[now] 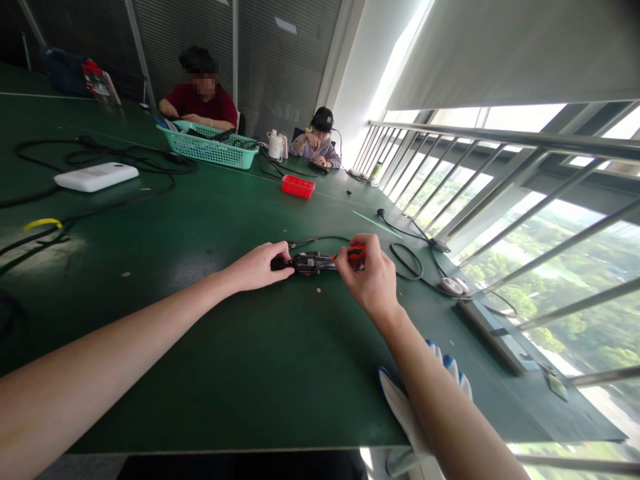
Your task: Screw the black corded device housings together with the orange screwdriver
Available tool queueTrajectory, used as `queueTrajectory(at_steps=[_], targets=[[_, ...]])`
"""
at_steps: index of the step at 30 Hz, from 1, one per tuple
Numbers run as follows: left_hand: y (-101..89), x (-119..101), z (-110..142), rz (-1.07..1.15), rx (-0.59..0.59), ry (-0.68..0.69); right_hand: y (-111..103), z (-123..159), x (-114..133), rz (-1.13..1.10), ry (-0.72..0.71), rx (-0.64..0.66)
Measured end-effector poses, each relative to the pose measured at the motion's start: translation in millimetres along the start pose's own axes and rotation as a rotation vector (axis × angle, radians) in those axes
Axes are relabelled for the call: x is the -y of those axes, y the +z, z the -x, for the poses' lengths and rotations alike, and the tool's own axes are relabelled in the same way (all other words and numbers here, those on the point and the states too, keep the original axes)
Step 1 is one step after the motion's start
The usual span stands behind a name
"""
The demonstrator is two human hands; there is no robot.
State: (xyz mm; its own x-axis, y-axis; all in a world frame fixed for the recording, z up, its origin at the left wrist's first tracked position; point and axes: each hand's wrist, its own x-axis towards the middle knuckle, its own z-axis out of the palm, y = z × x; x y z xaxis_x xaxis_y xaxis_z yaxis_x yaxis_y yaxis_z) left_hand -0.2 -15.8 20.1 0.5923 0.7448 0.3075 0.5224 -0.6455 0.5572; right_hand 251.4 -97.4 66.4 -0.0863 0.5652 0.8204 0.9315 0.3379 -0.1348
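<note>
My left hand (263, 265) is closed, thumb and fingers pinching the black left end of a slim black device (307, 263) lying on the green table. Small details on the device are too fine to make out. Curled round an orange-and-black handled tool (356, 253), my right hand (369, 275) is closed at the device's right end. The tool's narrow greyish part points left toward the device; my fingers hide much of its handle, and whether its tip touches is unclear. A thin black cable (320, 238) runs just behind the device.
Beneath my right forearm lies a white-and-blue glove (400, 400). A red bin (299, 187), green basket (210, 148) and white box (97, 177) stand farther back. Black cables and a grey case (495, 337) lie by the railing (500, 141). Two people sit across the table (240, 393).
</note>
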Motion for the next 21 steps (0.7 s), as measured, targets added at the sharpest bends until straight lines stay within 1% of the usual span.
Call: queueTrajectory(at_steps=[4, 9, 11, 14, 16, 21], targets=[[-0.4, -0.8, -0.2, 0.003, 0.002, -0.004, -1.1, -1.9, 0.8, 0.02, -0.016, 0.021], [0.3, 1.0, -0.6, -0.004, -0.005, 0.006, -2.2, -2.0, 1.4, -0.056, -0.033, 0.066], [0.4, 1.5, -0.7, -0.005, -0.006, 0.007, -2.2, -1.5, 1.0, -0.057, 0.004, 0.063], [0.1, 1.3, -0.7, 0.0, 0.004, -0.005, -1.1, -0.3, -0.4, -0.11, 0.106, -0.021], [-0.1, 1.1, -0.5, 0.003, 0.012, -0.015, 0.9, 0.5, -1.5, -0.138, 0.137, -0.049], [0.5, 1.5, -0.2, -0.008, -0.002, -0.006, 7.0, 1.4, -1.7, -0.09, 0.124, 0.009]])
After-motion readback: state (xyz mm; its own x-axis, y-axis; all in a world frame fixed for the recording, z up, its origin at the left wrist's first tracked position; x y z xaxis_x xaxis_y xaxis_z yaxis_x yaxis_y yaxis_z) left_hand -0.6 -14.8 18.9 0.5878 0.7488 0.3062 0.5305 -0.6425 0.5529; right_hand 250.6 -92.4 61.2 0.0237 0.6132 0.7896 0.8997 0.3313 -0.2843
